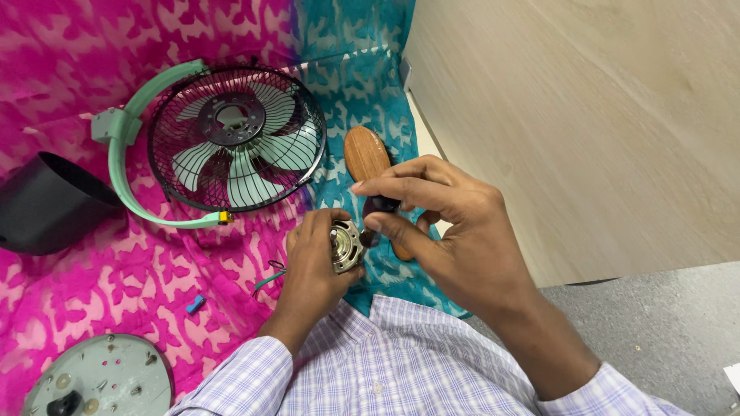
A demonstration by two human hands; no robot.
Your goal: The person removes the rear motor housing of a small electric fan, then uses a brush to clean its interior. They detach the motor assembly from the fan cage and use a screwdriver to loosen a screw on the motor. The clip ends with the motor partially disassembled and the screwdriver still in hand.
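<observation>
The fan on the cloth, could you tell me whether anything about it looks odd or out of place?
Yes. The fan lies flat on the cloth, detached from its round base, which sits apart at the lower left. Its motor is out, held in the left hand, with loose wires trailing.

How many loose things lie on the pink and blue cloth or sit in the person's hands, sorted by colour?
Mint green: 1, fan guard with blades
Black: 1, cone-shaped housing
Grey: 1, round base plate
Metallic: 1, small motor in the left hand
Brown: 1, wooden-handled tool in the right hand
Blue: 1, small clip
Total: 6
</observation>
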